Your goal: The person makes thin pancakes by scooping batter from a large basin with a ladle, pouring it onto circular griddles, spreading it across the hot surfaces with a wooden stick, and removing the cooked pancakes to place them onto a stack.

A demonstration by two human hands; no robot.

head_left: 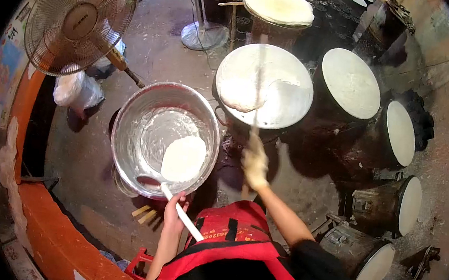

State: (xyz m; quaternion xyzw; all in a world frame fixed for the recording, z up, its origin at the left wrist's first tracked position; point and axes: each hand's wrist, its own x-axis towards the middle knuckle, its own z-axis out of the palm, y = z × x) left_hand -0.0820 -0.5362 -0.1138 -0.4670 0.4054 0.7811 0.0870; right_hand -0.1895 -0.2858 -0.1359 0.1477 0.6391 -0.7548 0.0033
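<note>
My left hand [174, 214] is closed round a ladle's white handle [186, 220], which slants over the near rim of a large metal pot [135, 111]. A mass of pale dough or batter [184, 159] lies low in the pot. In a yellowish glove, my right hand [255, 164] grips a long thin stick [255, 122], blurred by motion. The stick reaches across a round white griddle [289, 111]. Spread batter [238, 87] covers its left and upper part, with a thicker clump at the lower left edge. The right fingers are partly blurred.
A large fan [81, 18] stands at the upper left. Plastic-wrapped bags [79, 91] lie below it. Several drum stoves with round tops curve along the right, including a coated one [351, 83]. A pale flatbread sheet [280, 5] covers the far one. An orange ledge [61, 232] runs at left.
</note>
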